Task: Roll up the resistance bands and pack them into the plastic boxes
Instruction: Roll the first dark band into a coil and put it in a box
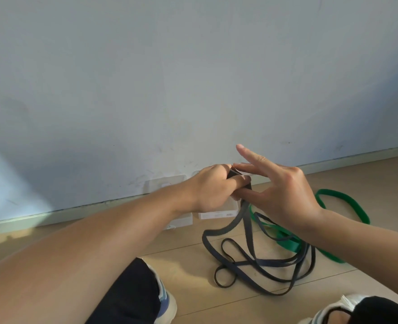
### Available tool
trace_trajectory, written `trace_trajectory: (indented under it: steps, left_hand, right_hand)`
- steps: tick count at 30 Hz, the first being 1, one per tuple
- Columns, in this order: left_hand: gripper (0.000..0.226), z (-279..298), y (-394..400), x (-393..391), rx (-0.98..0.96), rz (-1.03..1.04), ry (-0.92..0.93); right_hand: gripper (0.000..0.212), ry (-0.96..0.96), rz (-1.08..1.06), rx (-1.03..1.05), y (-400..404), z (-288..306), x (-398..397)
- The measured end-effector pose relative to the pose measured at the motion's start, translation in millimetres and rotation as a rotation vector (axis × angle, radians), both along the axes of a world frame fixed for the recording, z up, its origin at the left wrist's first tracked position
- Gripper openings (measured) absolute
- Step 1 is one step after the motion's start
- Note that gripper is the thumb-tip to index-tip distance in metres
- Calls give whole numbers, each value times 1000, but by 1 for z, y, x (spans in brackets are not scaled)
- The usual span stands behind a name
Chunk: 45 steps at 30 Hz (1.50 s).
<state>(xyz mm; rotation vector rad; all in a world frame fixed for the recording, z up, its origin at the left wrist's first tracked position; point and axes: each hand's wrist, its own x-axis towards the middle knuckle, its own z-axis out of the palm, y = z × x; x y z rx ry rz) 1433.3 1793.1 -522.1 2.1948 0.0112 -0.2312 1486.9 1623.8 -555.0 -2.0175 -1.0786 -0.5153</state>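
My left hand (213,187) is closed around the top end of a dark grey resistance band (247,230), held above the floor. My right hand (280,190) meets it there: thumb and middle fingers pinch the same end, while the index finger sticks up free. The band hangs down from both hands and lies in loose tangled loops on the wooden floor. A green resistance band (347,202) lies on the floor behind and right of it, partly under my right wrist. Two clear plastic boxes (164,185) (216,215) stand against the wall, mostly hidden behind my left hand.
A pale wall with a skirting board (357,161) runs close behind the boxes. My two feet in light trainers (166,302) (329,312) rest on the floor at the bottom, either side of the grey loops.
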Motion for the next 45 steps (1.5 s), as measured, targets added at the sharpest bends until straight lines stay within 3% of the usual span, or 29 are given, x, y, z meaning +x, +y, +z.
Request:
trace_trajectory:
  steps: [4, 13, 18, 22, 25, 28, 31, 37, 41, 45]
  left_hand:
    - [43, 4, -1, -5, -78, -8, -25]
    - [35, -4, -11, -2, -117, 87, 19]
    - [30, -9, -17, 0, -98, 367, -137]
    - [27, -7, -15, -1, -28, 312, -136]
    - [39, -7, -13, 0, 4, 245, -120]
    - [45, -3, -9, 2, -35, 152, -90]
    - [51, -1, 4, 4, -145, 56, -50]
    - [37, -2, 17, 0, -445, -74, 61]
    - [39, -4, 18, -2, -535, -45, 138]
    - [33, 1, 9, -6, -333, 92, 101]
  right_hand:
    - [44, -12, 62, 52, 4, -2, 0]
    - [33, -91, 42, 34, 0, -1, 14]
    - [26, -214, -14, -60, -4, 5, 24]
    - [24, -247, 1, -88, -6, 0, 23]
    - [23, -165, 36, -69, -7, -4, 19]
    - [38, -9, 74, -38, -7, 3, 13]
    - [47, 170, 99, 3, -10, 5, 10]
    - [47, 473, 201, 136, -5, 15, -5]
    - [27, 441, 188, 123, -4, 22, -7]
    - [21, 229, 116, -3, -9, 25, -2]
